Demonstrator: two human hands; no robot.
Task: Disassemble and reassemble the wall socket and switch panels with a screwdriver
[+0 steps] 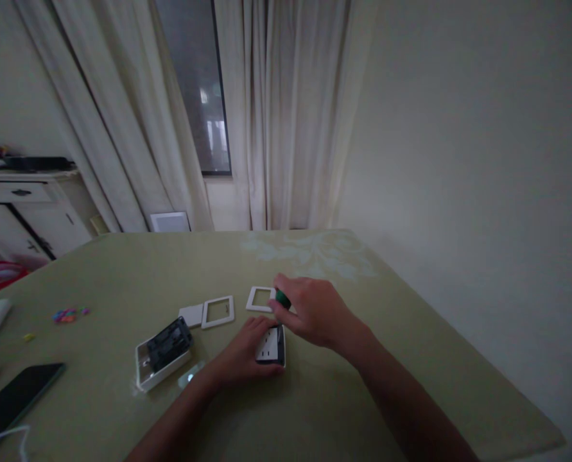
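My left hand [247, 350] is closed around a white wall socket [268, 346] with dark edges, pressing it on the table. Above the socket's far right side, my right hand [309, 305] grips a green-handled screwdriver [282, 298]; its shaft and tip are hard to make out. Just beyond the hands lies a white square frame [260, 299], partly behind my right fingers. A second white frame [218, 312] rests to its left, beside a white plate [191, 315]. Left of my left hand, a white box [163, 375] has a black socket part [170, 344] tilted in it.
The table [122, 276] has a pale green cover. A small clear packet [190, 375] lies near my left forearm. At left are a dark phone [18, 398], a white cable [6, 433], small colourful pieces [68, 315] and white rounded objects. Curtains [295, 115] and a wall stand behind.
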